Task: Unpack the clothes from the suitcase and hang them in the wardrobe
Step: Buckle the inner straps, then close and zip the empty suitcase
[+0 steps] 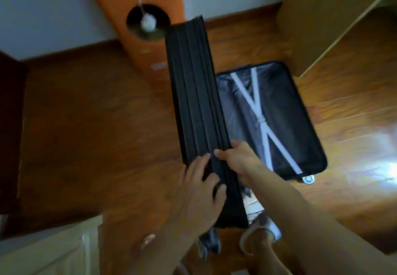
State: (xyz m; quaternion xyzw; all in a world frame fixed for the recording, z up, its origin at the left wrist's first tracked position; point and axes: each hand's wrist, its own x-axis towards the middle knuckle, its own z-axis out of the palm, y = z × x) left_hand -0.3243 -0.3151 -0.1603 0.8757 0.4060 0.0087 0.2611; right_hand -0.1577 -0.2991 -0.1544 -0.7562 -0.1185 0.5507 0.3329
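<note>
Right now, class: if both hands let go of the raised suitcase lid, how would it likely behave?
The suitcase lid stands almost on edge, gripped by the left hand and right hand, so it would probably swing down one way. Its ribbed shell looks stiff, unlikely to flop. It looks bulky, perhaps landing hard.

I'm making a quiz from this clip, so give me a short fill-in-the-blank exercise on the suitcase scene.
1. Both hands hold the raised lid of the ____.
2. The pale straps in the open half cross in the shape of the letter ____.
3. The suitcase lies on a floor made of ____.
4. The left hand and right hand grip the lid's ____ end.

Missing words: suitcase; X; wood; near
</note>
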